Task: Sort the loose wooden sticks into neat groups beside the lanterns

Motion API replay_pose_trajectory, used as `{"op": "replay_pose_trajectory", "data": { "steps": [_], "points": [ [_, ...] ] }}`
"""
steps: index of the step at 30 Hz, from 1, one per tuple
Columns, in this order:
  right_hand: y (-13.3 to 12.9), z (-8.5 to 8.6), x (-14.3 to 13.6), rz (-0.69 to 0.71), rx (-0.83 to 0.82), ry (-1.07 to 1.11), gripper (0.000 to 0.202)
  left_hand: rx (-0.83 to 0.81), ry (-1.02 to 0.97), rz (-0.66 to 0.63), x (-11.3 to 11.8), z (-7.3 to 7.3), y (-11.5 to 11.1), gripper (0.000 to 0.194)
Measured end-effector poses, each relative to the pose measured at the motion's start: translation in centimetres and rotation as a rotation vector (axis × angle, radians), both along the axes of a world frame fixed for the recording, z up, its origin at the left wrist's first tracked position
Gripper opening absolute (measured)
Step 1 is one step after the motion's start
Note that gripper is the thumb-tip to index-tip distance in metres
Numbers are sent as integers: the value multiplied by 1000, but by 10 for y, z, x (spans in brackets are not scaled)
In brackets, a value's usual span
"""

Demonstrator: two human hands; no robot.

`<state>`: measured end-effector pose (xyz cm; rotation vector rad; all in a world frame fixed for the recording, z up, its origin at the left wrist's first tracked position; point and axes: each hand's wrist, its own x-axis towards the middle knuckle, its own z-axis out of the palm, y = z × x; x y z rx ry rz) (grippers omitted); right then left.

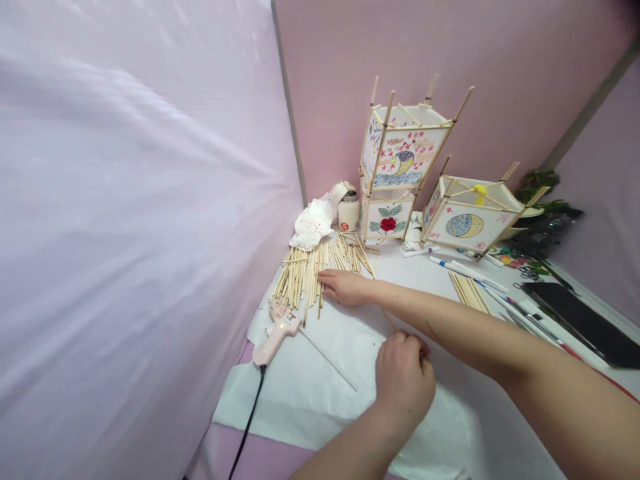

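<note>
My right hand reaches across to a pile of thin wooden sticks, its outstretched fingers touching the near sticks. Closer to me, my left hand is closed around one thin wooden stick. That stick points away from me and passes behind my right forearm. A pink hot glue gun lies on its side left of both hands, just in front of the pile. A white glue stick juts from its back, and a black cord runs from its handle.
A two-tier paper lantern with drawings stands at the back, beside a shorter lantern. Behind the pile are crumpled tissue and a jar. Markers, more sticks and a black flat object lie right.
</note>
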<state>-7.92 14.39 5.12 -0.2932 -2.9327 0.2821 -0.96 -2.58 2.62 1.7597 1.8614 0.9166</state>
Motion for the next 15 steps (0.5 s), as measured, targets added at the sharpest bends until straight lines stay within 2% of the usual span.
{"op": "replay_pose_trajectory", "data": {
  "steps": [5,15],
  "points": [
    [2,-7,-10,51,-3,-25,46,-14,3,-4,0,0,0,16],
    [1,-6,15,-23,7,-54,47,-20,-3,-11,0,1,0,13]
  ]
}}
